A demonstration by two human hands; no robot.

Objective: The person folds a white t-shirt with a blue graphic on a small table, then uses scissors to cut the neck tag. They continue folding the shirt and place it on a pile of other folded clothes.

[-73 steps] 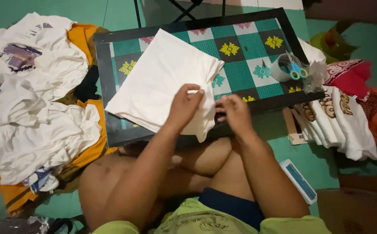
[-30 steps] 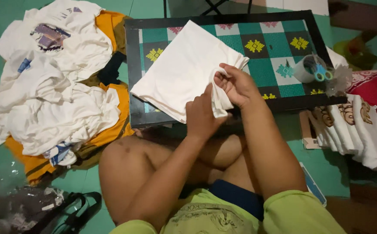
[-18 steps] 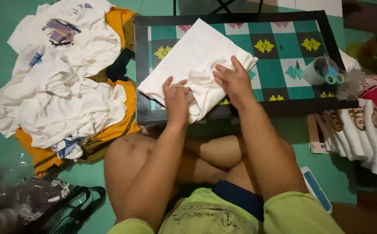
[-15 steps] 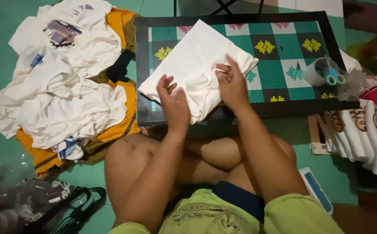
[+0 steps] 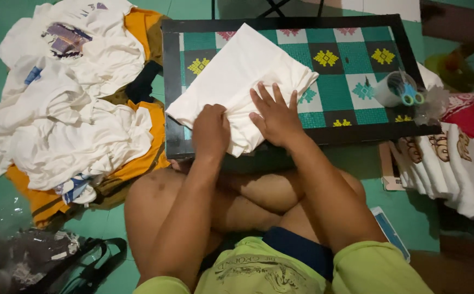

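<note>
While both forearms reach forward over our crossed legs, we note the left hand (image 5: 210, 132) curled into a loose fist, knuckles up, gripping a bunched fold at the near edge of the folded white cloth (image 5: 237, 81). Right hand (image 5: 275, 117) lies flat and released on the same cloth, fingers spread and pointing away from us, palm pressing down just beside the left hand.

Cloth: plain white, folded to a rough rectangle, lying askew across the left half of the low tiled table (image 5: 356, 98); its near corner overhangs the black frame toward us. Surface smooth except for creases gathered under the left hand.

Limits of view: we cannot see the left fingertips, tucked under the fold, nor how many layers the cloth has. A clear plastic cup with blue-handled scissors (image 5: 400, 90) stands at the table's right side. The heap of white garments (image 5: 68, 120) on the floor to the left and the stack of printed shirts (image 5: 454, 163) to the right are cut by the frame edges.
</note>
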